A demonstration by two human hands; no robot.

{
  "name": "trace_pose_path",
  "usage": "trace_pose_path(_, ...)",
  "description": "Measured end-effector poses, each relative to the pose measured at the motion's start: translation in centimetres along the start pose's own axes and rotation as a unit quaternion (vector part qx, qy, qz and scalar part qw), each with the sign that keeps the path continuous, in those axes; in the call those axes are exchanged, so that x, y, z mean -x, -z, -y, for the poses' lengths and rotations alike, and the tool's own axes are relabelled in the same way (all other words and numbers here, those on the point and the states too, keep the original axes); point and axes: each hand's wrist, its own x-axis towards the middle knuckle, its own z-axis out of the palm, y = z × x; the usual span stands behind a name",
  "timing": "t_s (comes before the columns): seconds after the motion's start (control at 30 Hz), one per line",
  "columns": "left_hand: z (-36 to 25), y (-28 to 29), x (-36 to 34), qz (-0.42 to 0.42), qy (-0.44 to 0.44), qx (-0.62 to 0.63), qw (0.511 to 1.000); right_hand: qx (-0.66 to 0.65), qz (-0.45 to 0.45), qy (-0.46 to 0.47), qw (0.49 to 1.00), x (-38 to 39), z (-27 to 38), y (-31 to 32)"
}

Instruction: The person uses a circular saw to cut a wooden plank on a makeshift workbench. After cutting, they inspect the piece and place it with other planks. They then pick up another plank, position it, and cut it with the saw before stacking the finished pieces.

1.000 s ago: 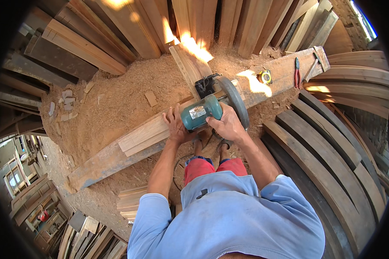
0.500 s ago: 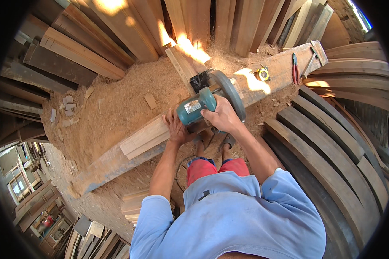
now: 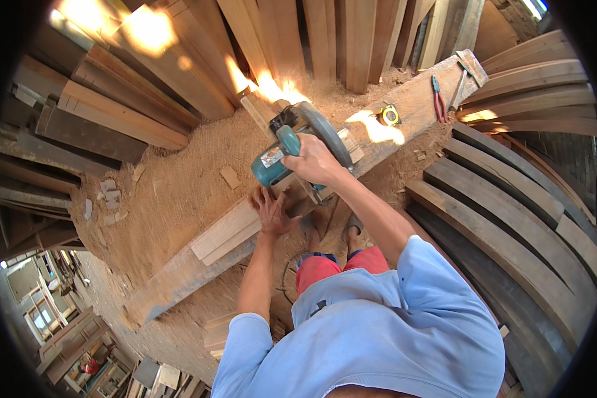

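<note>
My right hand [image 3: 315,160] is wrapped around the rear handle of a blue-green circular saw [image 3: 265,169], which rests across light wooden boards. The dark blade guard [image 3: 330,129] lies on the saw's right side; the blade itself is hidden. My left hand [image 3: 272,211] lies with fingers spread on the light boards [image 3: 227,229], just below the saw's motor housing. These boards lie along a long, worn plank [image 3: 179,275]. Beyond the saw, another piece of wood [image 3: 257,111] sticks out crosswise. A short light piece [image 3: 353,147] shows right of the guard.
A yellow tape measure [image 3: 389,115], red-handled pliers [image 3: 439,98] and a hammer [image 3: 459,87] lie on the plank's far right. Sawdust [image 3: 186,179] with wood scraps covers the ground. Upright planks [image 3: 358,46] stand behind; curved timbers [image 3: 504,219] are stacked at right.
The saw has moved forward and slightly left over the boards with my right hand on it. My left hand's fingers have spread wider. The whole view has shifted a little.
</note>
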Motion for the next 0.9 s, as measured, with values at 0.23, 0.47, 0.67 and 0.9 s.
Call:
trace_pose_path(0.23, -1.1, 1.8, -0.3, 0.045, 0.021, 0.01, 0.999, -0.033, -0.092, 0.039, 0.994, 3.8, -1.8, 2.9)
trace_pose_path(0.47, -1.7, 2.0, -0.6, 0.081, 0.032, -0.023, 0.996, -0.072, -0.153, -0.038, 0.985, 18.9, -4.6, 8.5)
trace_pose_path(0.67, -0.7, 0.9, -0.5, 0.045, 0.004, -0.03, 0.999, -0.083, -0.244, -0.15, 0.954, 27.4, -11.7, 8.9)
trace_pose_path(0.9, 0.2, -0.1, -0.6, 0.02, -0.021, -0.049, 0.998, -0.098, -0.284, -0.204, 0.932, 32.8, -17.4, 8.2)
